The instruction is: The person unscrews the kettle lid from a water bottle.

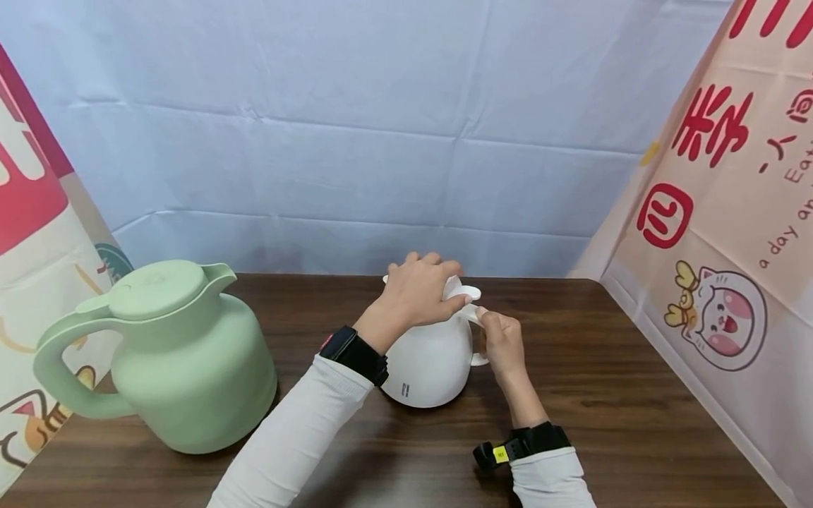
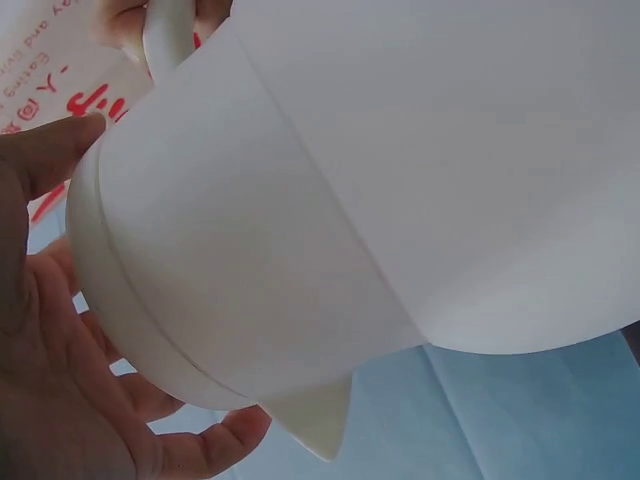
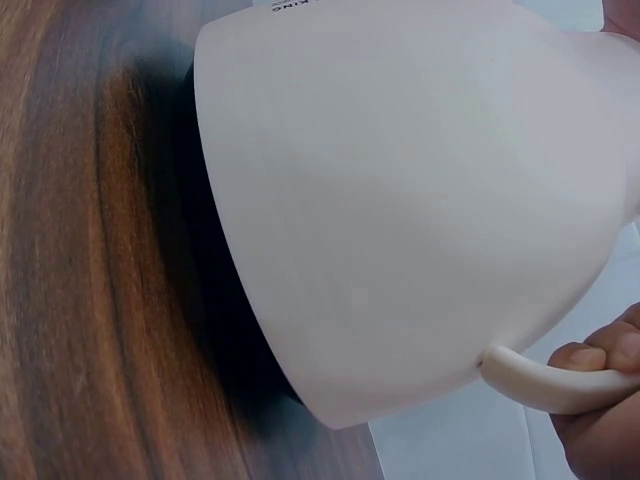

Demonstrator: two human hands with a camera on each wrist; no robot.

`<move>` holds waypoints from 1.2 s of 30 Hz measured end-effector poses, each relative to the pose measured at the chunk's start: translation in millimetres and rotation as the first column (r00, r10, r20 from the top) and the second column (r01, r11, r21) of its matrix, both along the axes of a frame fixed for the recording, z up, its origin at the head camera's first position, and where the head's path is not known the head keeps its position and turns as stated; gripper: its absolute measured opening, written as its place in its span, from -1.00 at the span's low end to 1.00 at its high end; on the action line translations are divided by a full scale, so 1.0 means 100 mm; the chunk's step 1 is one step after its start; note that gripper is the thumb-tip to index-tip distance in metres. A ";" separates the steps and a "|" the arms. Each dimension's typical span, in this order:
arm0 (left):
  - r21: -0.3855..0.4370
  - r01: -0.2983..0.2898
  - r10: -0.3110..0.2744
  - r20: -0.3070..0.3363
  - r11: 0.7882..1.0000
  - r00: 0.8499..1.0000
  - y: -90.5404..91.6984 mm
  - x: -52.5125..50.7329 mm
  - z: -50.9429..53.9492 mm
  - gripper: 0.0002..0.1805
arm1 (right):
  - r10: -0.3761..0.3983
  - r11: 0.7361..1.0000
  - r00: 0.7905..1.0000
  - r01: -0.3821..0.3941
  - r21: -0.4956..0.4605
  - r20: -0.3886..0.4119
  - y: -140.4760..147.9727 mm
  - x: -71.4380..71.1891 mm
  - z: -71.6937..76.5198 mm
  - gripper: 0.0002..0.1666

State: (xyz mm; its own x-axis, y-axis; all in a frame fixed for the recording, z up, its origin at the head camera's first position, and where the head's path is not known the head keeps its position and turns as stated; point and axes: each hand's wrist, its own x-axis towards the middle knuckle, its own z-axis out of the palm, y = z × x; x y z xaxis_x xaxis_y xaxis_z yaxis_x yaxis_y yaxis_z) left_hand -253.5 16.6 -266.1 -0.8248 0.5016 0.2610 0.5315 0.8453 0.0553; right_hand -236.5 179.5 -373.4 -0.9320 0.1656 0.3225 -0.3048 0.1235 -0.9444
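A white vacuum jug (image 1: pixel 427 363) with small dark print low on its front stands on the table. My left hand (image 1: pixel 416 291) lies over its top, covering most of the lid (image 2: pixel 103 270). Seen from the left wrist, the thumb touches one side of the lid and the fingers bend round the other. A pointed spout (image 2: pixel 322 420) juts out below those fingers. On the jug's right side, my right hand (image 1: pixel 504 342) grips the curved handle (image 3: pixel 550 388). The fingers wrap round the handle in the right wrist view.
A larger light green vacuum jug (image 1: pixel 197 374) stands to the left, its handle facing left and its spout right. The brown wooden table (image 1: pixel 603 395) ends at a pale blue cloth (image 1: pixel 356 141) behind. Printed cloths hang at both sides.
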 end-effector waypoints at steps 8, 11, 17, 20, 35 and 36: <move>0.011 0.007 -0.007 0.036 1.000 0.999 -0.01 -0.02 0.01 -0.54 | -0.047 0.999 0.999 0.047 0.008 -0.021 0.00 -0.03 -0.07 -0.43; 0.023 0.012 -0.013 0.054 1.000 0.998 -0.02 -0.04 0.02 -0.55 | -0.057 0.998 0.998 0.058 0.007 -0.023 0.00 -0.03 -0.07 -0.43; 0.027 0.011 -0.013 0.082 1.000 0.997 -0.02 -0.06 0.05 -0.56 | -0.052 0.998 0.999 0.052 0.020 -0.009 -0.02 0.00 -0.01 -0.43; 0.023 0.016 -0.018 0.092 1.000 0.996 -0.02 -0.07 0.08 -0.55 | -0.051 0.998 0.999 0.051 0.038 -0.018 -0.06 0.08 0.10 -0.44; -0.076 0.036 -0.029 0.086 0.996 0.996 0.02 -0.09 0.20 -0.52 | -0.017 1.000 0.999 0.017 0.016 -0.048 -0.10 0.17 0.22 -0.47; -0.086 0.030 -0.022 0.088 0.996 0.996 0.03 -0.09 0.20 -0.52 | -0.017 1.000 0.999 0.017 0.013 -0.048 -0.10 0.17 0.22 -0.47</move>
State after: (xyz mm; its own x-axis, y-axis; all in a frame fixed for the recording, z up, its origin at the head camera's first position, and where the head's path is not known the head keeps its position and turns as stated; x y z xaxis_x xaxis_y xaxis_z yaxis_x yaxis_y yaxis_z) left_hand -262.4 19.7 -246.1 -0.8290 0.5407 0.1431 0.5496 0.8349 0.0292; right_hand -219.7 169.7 -351.3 -0.9123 0.1765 0.3694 -0.3478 0.1419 -0.9268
